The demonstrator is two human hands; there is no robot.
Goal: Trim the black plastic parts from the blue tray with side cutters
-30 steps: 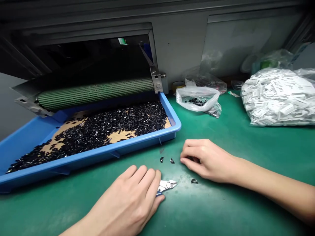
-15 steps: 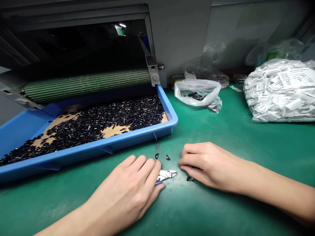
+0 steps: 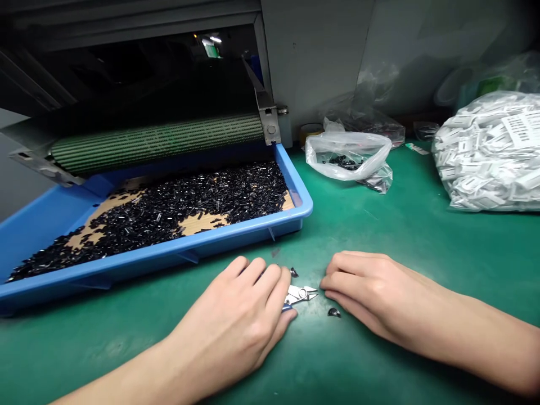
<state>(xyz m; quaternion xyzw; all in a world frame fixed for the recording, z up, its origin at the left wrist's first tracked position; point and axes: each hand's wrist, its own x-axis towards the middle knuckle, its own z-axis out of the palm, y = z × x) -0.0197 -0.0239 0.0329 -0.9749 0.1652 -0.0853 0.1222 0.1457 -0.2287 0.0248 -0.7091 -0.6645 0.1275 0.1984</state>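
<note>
My left hand (image 3: 247, 309) is wrapped round a pair of small side cutters (image 3: 300, 295) with blue handles. Their silver jaws stick out to the right, slightly parted. Just right of the tips is my right hand (image 3: 367, 287), its fingers pinched together; whatever they hold is hidden behind the fingers. One small black curved piece (image 3: 294, 272) lies on the table beside my left fingers. Below the right fingertips rests another black piece (image 3: 334, 313).
A blue tray (image 3: 253, 223) with a heap of small black parts sits below a green conveyor roller (image 3: 160, 143) at the left. Behind the hands lies an open plastic bag (image 3: 371, 145) holding black parts. A large bag of white parts (image 3: 489, 160) stands at the right.
The cutters and my left hand have come closer to my right fingertips. My left fingers now cover the spot where one black piece lay. The view has shifted slightly.
</note>
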